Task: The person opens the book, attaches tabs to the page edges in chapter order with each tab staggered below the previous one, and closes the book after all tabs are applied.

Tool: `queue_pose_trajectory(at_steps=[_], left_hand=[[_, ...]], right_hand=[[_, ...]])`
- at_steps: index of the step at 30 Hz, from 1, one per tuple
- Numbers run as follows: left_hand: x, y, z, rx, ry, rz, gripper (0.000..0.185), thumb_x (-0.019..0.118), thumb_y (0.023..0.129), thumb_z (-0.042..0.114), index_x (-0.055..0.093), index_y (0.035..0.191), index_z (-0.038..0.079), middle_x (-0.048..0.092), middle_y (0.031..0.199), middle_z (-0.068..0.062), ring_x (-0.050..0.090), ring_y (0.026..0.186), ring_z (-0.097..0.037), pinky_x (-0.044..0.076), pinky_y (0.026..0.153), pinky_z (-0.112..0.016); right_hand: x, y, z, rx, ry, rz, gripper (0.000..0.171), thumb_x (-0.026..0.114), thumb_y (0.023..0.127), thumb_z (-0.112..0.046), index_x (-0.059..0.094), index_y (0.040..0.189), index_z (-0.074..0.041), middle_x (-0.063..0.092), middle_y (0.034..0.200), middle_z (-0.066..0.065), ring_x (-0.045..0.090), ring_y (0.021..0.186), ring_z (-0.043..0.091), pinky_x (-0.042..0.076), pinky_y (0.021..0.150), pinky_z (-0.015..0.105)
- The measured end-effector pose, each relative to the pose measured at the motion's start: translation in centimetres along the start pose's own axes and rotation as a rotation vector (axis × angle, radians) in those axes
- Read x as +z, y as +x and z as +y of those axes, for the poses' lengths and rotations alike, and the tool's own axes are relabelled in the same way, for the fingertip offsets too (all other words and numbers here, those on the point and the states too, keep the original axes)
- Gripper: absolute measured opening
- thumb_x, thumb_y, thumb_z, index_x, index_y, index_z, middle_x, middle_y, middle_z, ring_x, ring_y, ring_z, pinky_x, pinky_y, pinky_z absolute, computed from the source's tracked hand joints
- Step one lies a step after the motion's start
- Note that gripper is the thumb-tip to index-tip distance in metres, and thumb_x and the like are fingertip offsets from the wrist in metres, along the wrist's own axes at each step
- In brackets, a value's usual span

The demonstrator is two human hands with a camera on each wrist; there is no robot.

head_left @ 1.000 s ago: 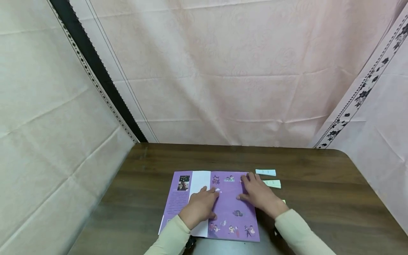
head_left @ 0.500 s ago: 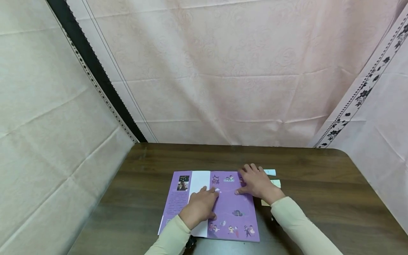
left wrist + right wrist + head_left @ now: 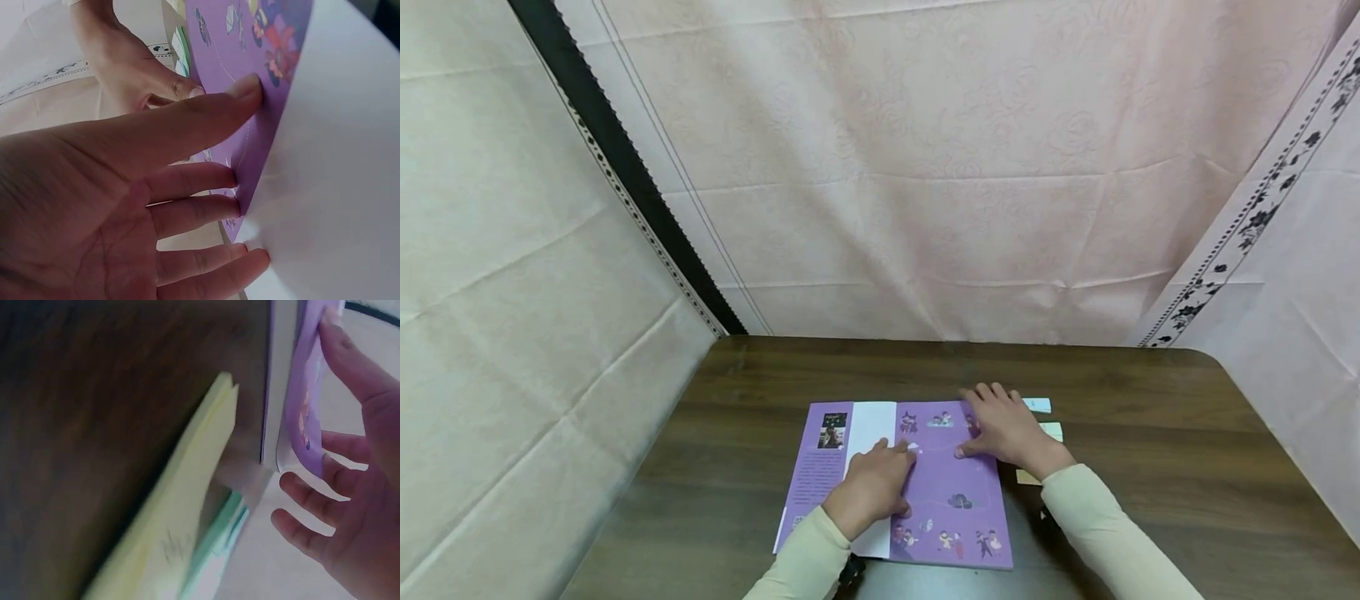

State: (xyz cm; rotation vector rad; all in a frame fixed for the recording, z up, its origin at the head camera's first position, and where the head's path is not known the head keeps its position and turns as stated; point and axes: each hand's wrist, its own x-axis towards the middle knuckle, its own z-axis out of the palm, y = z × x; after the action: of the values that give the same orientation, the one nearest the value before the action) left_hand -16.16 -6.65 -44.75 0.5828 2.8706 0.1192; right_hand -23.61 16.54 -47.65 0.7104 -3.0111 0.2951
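An open book (image 3: 874,421) with purple printed pages and a white strip along its middle lies on the table. My left hand (image 3: 871,487) rests across the fold, its fingers fairly straight; in the left wrist view the thumb (image 3: 244,94) and fingertips touch the pages. My right hand (image 3: 1009,429) is at the far right corner of the right-hand purple page (image 3: 943,475). From the right wrist, that page (image 3: 306,394) shows bowed up off the pages below, held between the thumb (image 3: 350,353) and the fingers.
Right of the book lie pads of small paper slips: a blue one (image 3: 1037,405), a green one (image 3: 1051,431) and a yellow one (image 3: 1027,477), partly behind the right arm. Cloth hangings (image 3: 925,208) surround the wooden table (image 3: 1150,433).
My right hand has shifted slightly up and left to the page's far corner, lifting its edge. The yellow slips have come into view. My left hand has stayed in place.
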Motion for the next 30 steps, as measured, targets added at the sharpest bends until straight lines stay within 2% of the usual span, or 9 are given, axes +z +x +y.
queue_pose_trajectory(at_steps=[5,8,11,15,19,22,24,26,30], left_hand=[[0.3,-0.1,0.3,-0.007,-0.028,-0.017,0.074,0.096,0.076,0.032,0.067,0.142,0.016,0.056,0.157,-0.005,0.049,0.146,-0.036,0.055,0.098,-0.06],[0.6,-0.7,0.6,0.006,-0.001,-0.007,0.067,0.092,0.082,0.027,0.066,0.143,0.016,0.056,0.156,-0.006,0.05,0.145,-0.034,0.058,0.095,-0.057],[0.9,-1.3,0.8,0.076,0.016,0.021,0.05,0.082,0.091,0.015,0.069,0.139,0.012,0.059,0.152,-0.009,0.055,0.141,-0.031,0.061,0.091,-0.051],[1.5,-1.7,0.9,0.18,-0.05,0.042,0.04,0.074,0.098,0.016,0.07,0.138,0.009,0.06,0.151,-0.011,0.055,0.142,-0.025,0.057,0.102,-0.043],[2.1,-1.5,0.9,0.19,-0.274,0.006,0.055,0.063,0.106,0.039,0.059,0.149,0.006,0.05,0.16,-0.014,0.045,0.151,-0.027,0.043,0.118,-0.044],[2.6,-1.4,1.1,0.135,-0.534,-0.006,0.065,0.045,0.112,0.047,0.047,0.157,0.0,0.042,0.164,-0.019,0.037,0.155,-0.033,0.034,0.124,-0.05],[2.9,-1.4,1.4,0.095,-0.703,0.004,0.07,0.037,0.113,0.051,0.04,0.16,-0.001,0.039,0.165,-0.023,0.037,0.154,-0.038,0.032,0.124,-0.055],[3.1,-1.5,1.6,0.071,-0.856,0.024,0.073,0.032,0.113,0.053,0.035,0.162,-0.003,0.037,0.166,-0.025,0.035,0.154,-0.042,0.029,0.124,-0.058],[3.4,-1.6,2.1,0.042,-1.081,0.071,0.074,0.027,0.113,0.055,0.034,0.163,0.0,0.036,0.167,-0.023,0.035,0.153,-0.042,0.025,0.124,-0.062]], right_hand=[[-0.5,-0.8,0.4,0.088,0.272,0.026,0.088,0.09,0.086,-0.032,0.047,0.155,-0.001,0.056,0.148,0.025,0.052,0.136,0.047,0.044,0.11,0.064],[-1.2,-1.6,0.0,0.129,0.497,0.042,0.078,0.081,0.095,-0.022,0.041,0.158,0.001,0.06,0.14,0.026,0.062,0.12,0.04,0.054,0.097,0.054],[-1.7,-2.8,-0.8,0.165,0.72,0.026,0.073,0.071,0.103,-0.024,0.034,0.161,0.001,0.061,0.138,0.027,0.064,0.114,0.035,0.057,0.09,0.048],[-1.4,-4.7,-2.2,0.196,0.966,-0.023,0.065,0.055,0.112,-0.028,0.027,0.164,-0.003,0.043,0.158,0.032,0.05,0.141,0.045,0.047,0.111,0.056],[-0.6,-6.8,-4.0,0.202,1.044,-0.042,0.059,0.04,0.116,-0.03,0.021,0.168,-0.009,0.023,0.171,0.026,0.026,0.156,0.046,0.022,0.125,0.063],[-0.1,-8.1,-5.3,0.171,1.031,-0.059,0.059,0.033,0.117,-0.032,0.017,0.17,-0.012,0.016,0.175,0.019,0.016,0.159,0.044,0.013,0.126,0.064],[0.2,-8.9,-6.1,0.15,1.035,-0.07,0.058,0.03,0.117,-0.033,0.015,0.171,-0.015,0.013,0.176,0.015,0.015,0.159,0.044,0.015,0.125,0.066],[0.6,-9.4,-6.8,0.128,1.034,-0.078,0.057,0.028,0.117,-0.034,0.016,0.17,-0.016,0.012,0.176,0.012,0.012,0.16,0.038,0.013,0.127,0.058],[1.1,-10.2,-7.7,0.073,1.043,-0.101,0.056,0.023,0.118,-0.034,0.013,0.17,-0.017,0.009,0.177,0.009,0.007,0.161,0.031,0.011,0.123,0.023]])
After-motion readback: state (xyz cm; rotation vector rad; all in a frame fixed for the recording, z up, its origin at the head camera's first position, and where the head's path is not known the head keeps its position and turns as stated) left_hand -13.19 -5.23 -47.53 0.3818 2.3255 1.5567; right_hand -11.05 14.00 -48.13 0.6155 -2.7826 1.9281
